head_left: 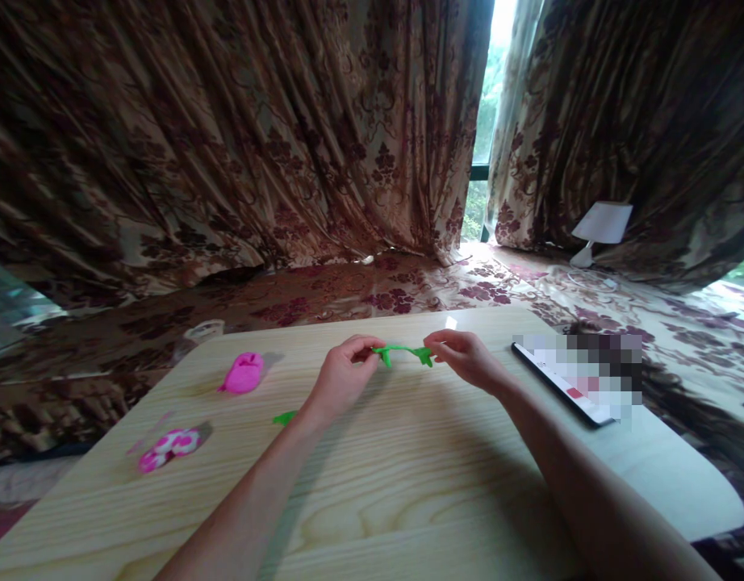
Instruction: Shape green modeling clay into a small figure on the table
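Observation:
A thin bright green strip (399,349) with leaf-like pieces at both ends is stretched between my hands, just above the table. My left hand (349,367) pinches its left end, and my right hand (464,355) pinches the right end. What the strip is made of I cannot make out. Another green piece (284,418) lies on the table beside my left forearm, partly hidden by it. Farther left sits a pink shoe-shaped piece (244,374). Nearer to me is a pink and white spotted piece (169,449).
The pale wooden table (372,500) has a rounded right corner. A tablet-like device (562,383), partly blurred out, lies at its right side. Behind are a ledge covered in patterned cloth, a white lamp (602,223) and long floral curtains (323,137).

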A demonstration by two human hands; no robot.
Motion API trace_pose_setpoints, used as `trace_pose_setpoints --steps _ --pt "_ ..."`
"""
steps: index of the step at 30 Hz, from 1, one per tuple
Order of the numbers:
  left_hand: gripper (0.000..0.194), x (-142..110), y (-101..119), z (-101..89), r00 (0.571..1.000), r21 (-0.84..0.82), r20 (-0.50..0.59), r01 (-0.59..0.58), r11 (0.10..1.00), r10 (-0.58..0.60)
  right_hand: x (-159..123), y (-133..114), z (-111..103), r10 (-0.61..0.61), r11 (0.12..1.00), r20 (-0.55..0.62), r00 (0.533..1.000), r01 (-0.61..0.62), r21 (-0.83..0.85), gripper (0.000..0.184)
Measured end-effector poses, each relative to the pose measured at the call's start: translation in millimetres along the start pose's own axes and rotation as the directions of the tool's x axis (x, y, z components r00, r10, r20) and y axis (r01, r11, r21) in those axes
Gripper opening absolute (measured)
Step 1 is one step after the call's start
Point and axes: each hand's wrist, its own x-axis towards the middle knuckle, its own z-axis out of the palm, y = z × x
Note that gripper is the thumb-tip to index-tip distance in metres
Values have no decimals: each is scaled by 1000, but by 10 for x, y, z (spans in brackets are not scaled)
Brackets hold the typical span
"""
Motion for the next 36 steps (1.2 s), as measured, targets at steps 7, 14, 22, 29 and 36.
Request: trace_pose_setpoints --steps 7,14,22,29,36 --pt "21 -74 -25 40 992 57 46 -122 991 120 9 28 17 36 999 -72 997 -34 36 18" --pt "20 -135 -126 92 985 115 141 -120 986 103 23 123 -31 147 989 -75 986 -147 -4 20" --pt "19 -153 -135 93 984 119 160 -94 988 74 33 168 40 182 982 -97 979 -175 73 20" --pt "20 -165 -70 71 984 130 173 -71 989 47 40 250 23 186 982 -74 980 -183 46 24" --pt "22 -151 -94 46 989 156 143 -58 986 36 48 252 22 180 984 -74 981 -181 1 23"
